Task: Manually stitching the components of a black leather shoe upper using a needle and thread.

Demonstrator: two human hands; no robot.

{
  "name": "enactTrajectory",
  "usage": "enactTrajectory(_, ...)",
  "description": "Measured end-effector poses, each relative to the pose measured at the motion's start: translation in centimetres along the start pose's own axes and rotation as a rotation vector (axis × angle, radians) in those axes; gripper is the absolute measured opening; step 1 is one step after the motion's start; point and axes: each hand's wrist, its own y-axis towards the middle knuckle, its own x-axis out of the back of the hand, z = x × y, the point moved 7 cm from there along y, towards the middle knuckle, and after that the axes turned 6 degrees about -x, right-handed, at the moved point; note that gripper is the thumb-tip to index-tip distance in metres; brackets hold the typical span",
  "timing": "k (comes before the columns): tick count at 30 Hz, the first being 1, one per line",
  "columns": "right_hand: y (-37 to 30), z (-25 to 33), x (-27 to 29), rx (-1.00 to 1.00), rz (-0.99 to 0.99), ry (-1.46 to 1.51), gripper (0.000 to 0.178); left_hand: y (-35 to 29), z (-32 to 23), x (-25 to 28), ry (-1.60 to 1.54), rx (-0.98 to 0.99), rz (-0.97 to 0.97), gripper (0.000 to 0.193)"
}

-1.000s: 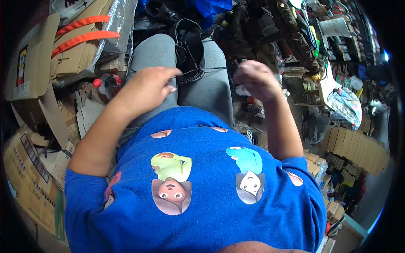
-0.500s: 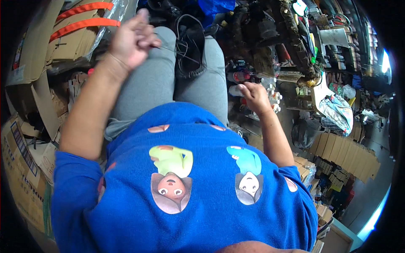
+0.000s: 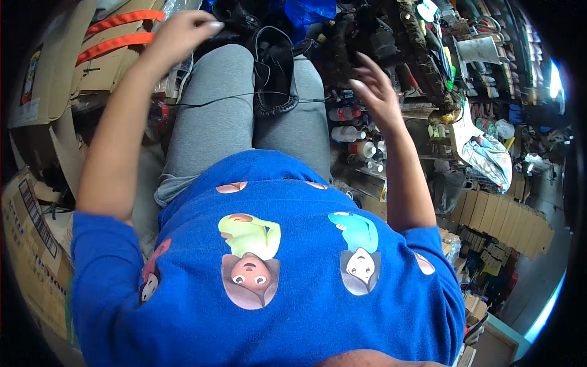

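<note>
With black shoe (image 3: 276,76) stitching apparently underway, left hand (image 3: 181,35) is hovering, grip indeterminable, right hand (image 3: 383,101) is hanging loose-fingered, cord (image 3: 214,99) seemingly needing gripping.

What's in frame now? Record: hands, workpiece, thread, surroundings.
Left hand: raised near orange strips; hold unclear
Right hand: right of the legs, thumb and forefinger apart; hold unclear
Black shoe: between the legs
Dark thread: across the legs; ends unclear
Left side: cardboard box
Right side: plastic bottles
</note>
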Motion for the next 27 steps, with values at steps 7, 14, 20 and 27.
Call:
enactTrajectory(7, 5.0, 3.9, -10.2, 0.073, 0.495, -0.866, 0.054, 4.3, -0.7, -9.5, 0.337, 0.340, 0.536, 0.062)
enactTrajectory(14, 2.9, 2.5, -10.2, -0.092, 0.407, -0.789, 0.036, 3.6, 4.8, -8.6, 0.112, 0.295, 0.476, 0.046)
enactTrajectory(20, -2.8, 0.0, -9.3, -0.278, 0.120, -0.296, 0.034, 5.9, 1.4, -10.9, 0.267, 0.176, 0.508, 0.035)
enactTrajectory(27, -3.0, 1.4, -9.4, -0.156, -0.005, -0.510, 0.032, 5.5, 0.8, -12.6, 0.499, 0.426, 0.680, 0.046)
